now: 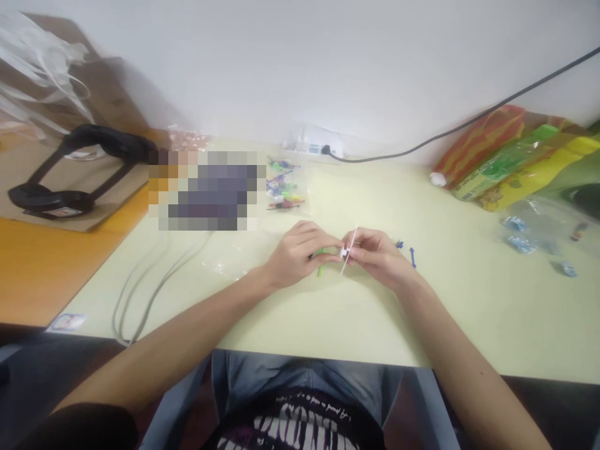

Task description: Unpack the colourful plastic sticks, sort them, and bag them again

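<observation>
The left hand [300, 251] and right hand [377, 255] pinch a small white piece [344, 252] with a thin rod, just right of centre. Work looks underway; whether anything's joined, I can't tell. Blue pieces [413, 257] farther right lie loose on the bench [337, 322], apparently unused.

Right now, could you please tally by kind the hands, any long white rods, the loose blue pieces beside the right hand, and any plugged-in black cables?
Left hand and right hand: 2
Long white rod: 1
Loose blue pieces: 2
Black cable: 1
Total: 6
</observation>
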Demonstrator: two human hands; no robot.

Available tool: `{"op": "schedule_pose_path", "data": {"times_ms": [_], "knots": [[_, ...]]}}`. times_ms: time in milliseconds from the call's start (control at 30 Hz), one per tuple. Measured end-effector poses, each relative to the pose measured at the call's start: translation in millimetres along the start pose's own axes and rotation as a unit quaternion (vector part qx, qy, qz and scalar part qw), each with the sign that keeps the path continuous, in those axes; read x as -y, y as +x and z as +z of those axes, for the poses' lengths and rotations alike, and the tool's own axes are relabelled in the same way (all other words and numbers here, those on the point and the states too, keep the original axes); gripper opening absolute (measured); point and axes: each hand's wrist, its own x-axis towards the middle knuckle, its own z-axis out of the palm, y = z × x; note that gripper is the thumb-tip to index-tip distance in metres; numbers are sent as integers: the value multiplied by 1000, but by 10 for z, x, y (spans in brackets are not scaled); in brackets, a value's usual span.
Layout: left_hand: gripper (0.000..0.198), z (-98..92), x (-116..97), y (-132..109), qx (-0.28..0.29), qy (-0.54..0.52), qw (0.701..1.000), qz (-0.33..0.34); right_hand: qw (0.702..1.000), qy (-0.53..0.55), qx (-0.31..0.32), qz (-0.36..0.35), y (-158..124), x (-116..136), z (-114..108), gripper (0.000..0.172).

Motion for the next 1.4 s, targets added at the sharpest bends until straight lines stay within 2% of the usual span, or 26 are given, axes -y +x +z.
{"op": "schedule_pose_path", "data": {"times_ms": [533, 833, 1400], "knots": [[15, 5, -9, 0, -5, -11, 1000, -19, 1000, 14, 1, 0, -5, 14, 29, 15], [16, 2, 4, -20, 11, -28, 999, -32, 1000, 16, -2, 13, 4, -10, 65, 18], [16, 78, -49, -51, -37, -31, 999, -20, 998, 44, -8, 54, 16, -54, 115, 33]]}}
